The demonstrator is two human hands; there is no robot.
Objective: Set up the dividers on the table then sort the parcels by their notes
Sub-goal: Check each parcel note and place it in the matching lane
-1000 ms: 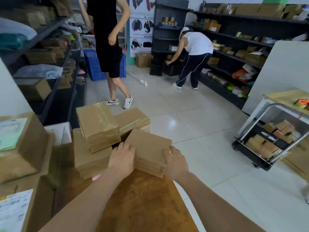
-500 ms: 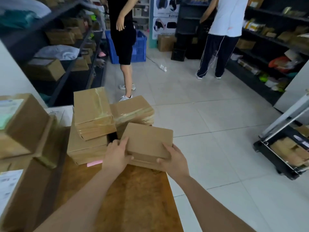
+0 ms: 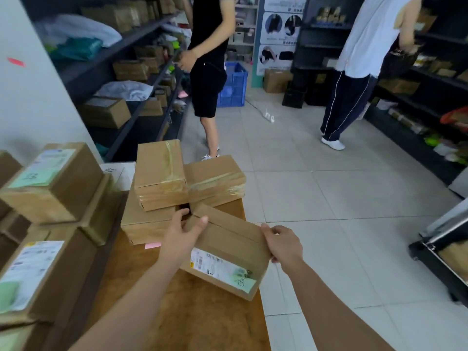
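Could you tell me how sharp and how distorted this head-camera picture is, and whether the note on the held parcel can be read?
Head view: wide-angle bending bows the shelves and floor tiles toward the edges; lighting is soft and even, with glare only on the tape of the stacked parcels. The held parcel between left hand and right hand is fairly sharp, but its green note is too blurred to read.

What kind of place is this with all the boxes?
Probably a parcel pickup shop or small sorting room. Dark shelves are packed with boxes and bags, taped boxes are piled on the table, and both hands hold a parcel with a shipping label.
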